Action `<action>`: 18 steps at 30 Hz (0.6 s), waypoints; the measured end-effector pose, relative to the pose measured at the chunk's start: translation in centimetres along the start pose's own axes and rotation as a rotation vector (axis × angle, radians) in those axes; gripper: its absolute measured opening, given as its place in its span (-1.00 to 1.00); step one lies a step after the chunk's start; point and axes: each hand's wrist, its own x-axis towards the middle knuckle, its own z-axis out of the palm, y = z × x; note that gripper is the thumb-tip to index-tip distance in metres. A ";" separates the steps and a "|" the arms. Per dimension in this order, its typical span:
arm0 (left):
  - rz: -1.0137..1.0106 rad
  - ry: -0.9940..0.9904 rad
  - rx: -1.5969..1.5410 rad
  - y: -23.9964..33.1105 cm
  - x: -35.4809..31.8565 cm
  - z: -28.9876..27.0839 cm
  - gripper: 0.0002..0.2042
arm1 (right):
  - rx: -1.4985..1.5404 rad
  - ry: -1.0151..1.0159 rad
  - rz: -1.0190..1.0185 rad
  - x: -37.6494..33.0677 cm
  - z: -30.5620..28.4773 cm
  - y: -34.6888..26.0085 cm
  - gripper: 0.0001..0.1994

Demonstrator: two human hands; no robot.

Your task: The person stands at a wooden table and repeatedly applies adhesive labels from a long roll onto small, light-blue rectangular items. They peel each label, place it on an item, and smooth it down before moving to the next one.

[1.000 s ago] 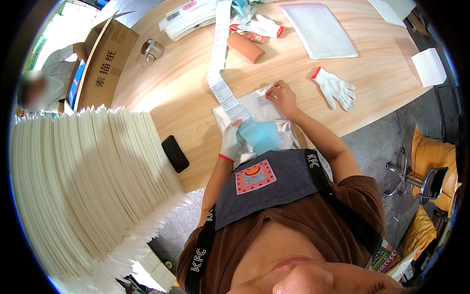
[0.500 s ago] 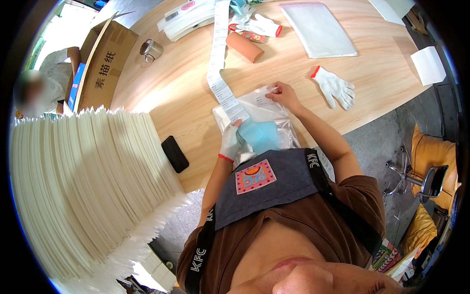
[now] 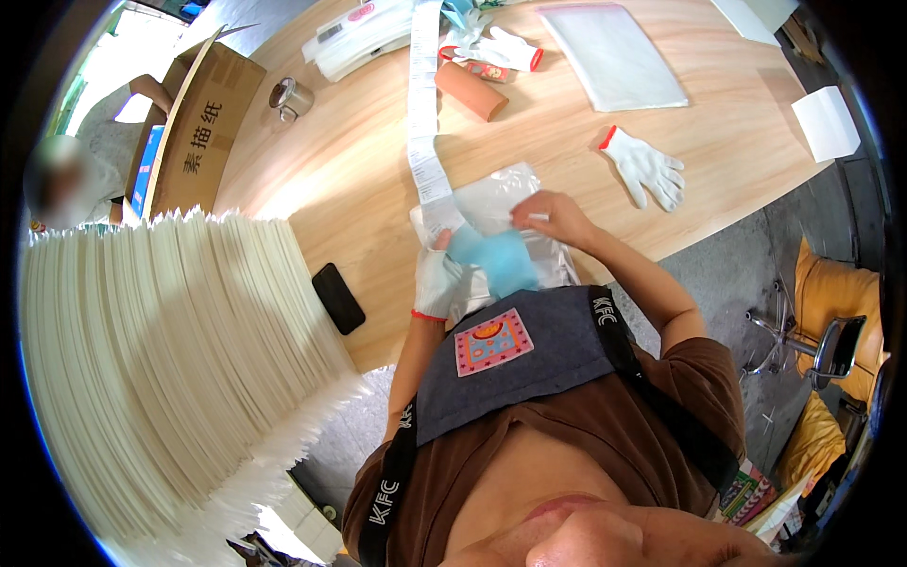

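Note:
My left hand [image 3: 437, 280], in a white knit glove with a red cuff and a bare thumb, is closed on the near end of a long strip of printed white labels [image 3: 429, 170]. Pale blue backing [image 3: 510, 265] trails from that end across a stack of clear plastic bags [image 3: 515, 180] in front of my apron. Over the right side of the bags hovers my bare right hand [image 3: 557, 219], its fingers loosely curled and a little apart. I see nothing between them.
A tall stack of white sheets [image 3: 170, 378] and a black phone [image 3: 338, 299] are at left. Farther off are a cardboard box [image 3: 203, 132], a glass mug [image 3: 291, 98], a brown roll [image 3: 471, 91], a loose glove [image 3: 644, 168] and more clear bags [image 3: 614, 61]. Another person is beyond the box.
My right hand has left the bags' far corner and come nearer, toward the strip. My left hand has shifted slightly left and nearer, and the strip and blue backing have moved.

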 end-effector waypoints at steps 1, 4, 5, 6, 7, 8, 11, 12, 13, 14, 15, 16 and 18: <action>0.040 -0.018 0.054 0.8 -0.4 1.0 -0.74 | -0.034 -0.109 -0.066 -0.8 0.0 -0.4 -0.84; 0.102 -0.035 0.181 0.9 -0.1 1.7 -0.75 | -0.159 -0.473 -0.024 -2.2 0.1 -0.5 -0.78; 0.114 -0.034 0.216 0.6 0.1 1.8 -0.74 | -0.205 -0.602 0.030 -2.3 0.2 -0.4 -0.76; 0.077 -0.029 0.189 -0.1 0.7 1.0 -0.74 | -0.147 -0.646 0.096 -2.1 0.0 -0.4 -0.75; 0.041 -0.024 0.163 -1.2 1.5 0.0 -0.74 | -0.088 -0.689 0.160 -1.5 -0.4 -0.3 -0.74; 0.006 -0.018 0.137 -2.2 2.1 -1.1 -0.74 | -0.029 -0.732 0.224 -1.0 -0.6 -0.2 -0.72; -0.035 -0.049 0.263 -3.0 2.2 -1.6 -0.73 | -0.035 -0.311 0.208 0.3 -0.3 0.1 -0.75; -0.051 -0.065 0.305 -3.2 2.3 -1.9 -0.73 | -0.114 -0.156 0.149 0.9 0.1 -0.3 -0.76; -0.050 -0.065 0.319 -3.4 2.4 -2.2 -0.72 | -0.042 -0.081 0.107 1.3 1.0 -0.4 -0.77; -0.049 -0.065 0.333 -3.5 2.5 -2.5 -0.72 | 0.030 -0.006 0.065 1.6 2.1 -0.3 -0.77; -0.045 -0.061 0.346 -3.6 2.6 -2.9 -0.71 | 0.103 0.066 0.021 1.9 3.0 -0.3 -0.76; -0.026 -0.069 0.371 -3.8 2.7 -3.2 -0.73 | 0.138 0.036 0.077 2.2 3.6 -0.2 -0.77; 0.011 -0.081 0.421 -4.2 3.1 -4.1 -0.75 | 0.210 -0.026 0.192 2.4 4.6 -0.1 -0.78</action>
